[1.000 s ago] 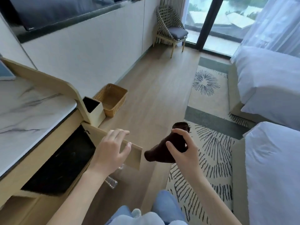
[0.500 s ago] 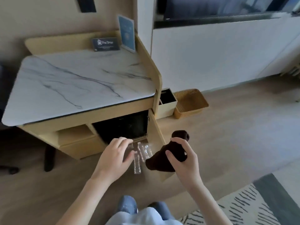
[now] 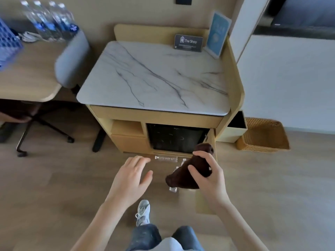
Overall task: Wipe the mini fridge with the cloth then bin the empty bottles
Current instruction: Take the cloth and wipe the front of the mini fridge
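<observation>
1. Our right hand (image 3: 208,176) grips a dark brown cloth (image 3: 186,176), with the fingers curled over its top and the thumb across its near side. The cloth hangs bunched in the air, low in front of the cabinet.
2. Our left hand (image 3: 132,176) holds nothing. Its fingers are relaxed and slightly spread, palm down, above the floor just left of the cloth.
3. The fridge (image 3: 175,138) is a black box in the cabinet's lower right bay. It sits under the marble top (image 3: 154,78).
4. The cabinet door (image 3: 204,201) stands open toward us at the right, seen edge-on and partly behind our right hand.
5. A clear bottle (image 3: 165,158) lies on its side on the floor just in front of the fridge. More clear bottles (image 3: 173,188) lie beside it, mostly hidden by the cloth, so we cannot count them.
6. A wicker basket (image 3: 262,136) stands on the floor to the right of the cabinet. A small open box (image 3: 235,129) sits between the two.
7. A dark sign (image 3: 188,42) and a blue card (image 3: 218,32) stand at the back of the marble top.
8. To the left, a desk (image 3: 27,75) carries several water bottles (image 3: 49,20), blurred. A grey chair (image 3: 72,58) is tucked in beside it.
</observation>
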Tool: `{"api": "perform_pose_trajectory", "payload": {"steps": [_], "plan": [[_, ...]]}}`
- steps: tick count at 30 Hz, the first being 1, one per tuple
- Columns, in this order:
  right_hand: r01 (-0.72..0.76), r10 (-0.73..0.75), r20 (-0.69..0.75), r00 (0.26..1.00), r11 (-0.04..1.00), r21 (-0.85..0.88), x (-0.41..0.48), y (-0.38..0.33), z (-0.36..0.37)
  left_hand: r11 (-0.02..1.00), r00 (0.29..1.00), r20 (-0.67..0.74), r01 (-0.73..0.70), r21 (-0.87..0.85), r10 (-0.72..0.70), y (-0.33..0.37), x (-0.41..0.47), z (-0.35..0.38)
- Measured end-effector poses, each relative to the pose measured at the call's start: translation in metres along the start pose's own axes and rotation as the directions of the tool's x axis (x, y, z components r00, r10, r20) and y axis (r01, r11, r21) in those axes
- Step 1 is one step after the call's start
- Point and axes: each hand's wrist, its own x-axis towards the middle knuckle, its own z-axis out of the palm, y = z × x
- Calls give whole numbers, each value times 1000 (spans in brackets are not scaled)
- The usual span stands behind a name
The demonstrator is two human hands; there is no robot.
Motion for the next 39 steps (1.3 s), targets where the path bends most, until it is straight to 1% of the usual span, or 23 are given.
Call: {"api": "perform_pose_trajectory", "payload": {"steps": [4, 11, 14, 17, 21, 26, 31, 34, 39], "plan": [[-29, 29, -13, 999, 999, -22, 24, 0, 29, 1000, 999, 33, -14, -10, 15, -29, 22, -2], [-51, 50, -82, 995, 999, -5, 75, 11, 78, 992, 985, 113, -129, -6, 129, -81, 87, 3], [-61, 59, -79, 995, 998, -20, 100, 31, 93, 992, 984, 120, -129, -9, 129, -102, 115, 19], [-77, 74, -60, 995, 996, -52, 123, 67, 107, 995, 987, 124, -95, -25, 98, -124, 134, 51], [-68, 66, -29, 997, 994, -82, 159, 146, 132, 994, 989, 103, -110, 7, 109, -159, 159, 123], [-54, 58, 30, 998, 990, -129, 193, 277, 173, 992, 988, 96, -125, 0, 124, -217, 187, 244], [-15, 23, 53, 998, 989, -146, 227, 413, 217, 976, 971, 119, -213, 47, 207, -299, 204, 377], [3, 4, 65, 998, 994, -113, 242, 487, 237, 969, 965, 148, -231, 86, 216, -350, 213, 454], [77, -68, 69, 995, 990, -122, 261, 595, 266, 933, 937, 175, -328, 146, 302, -420, 227, 556]]}}
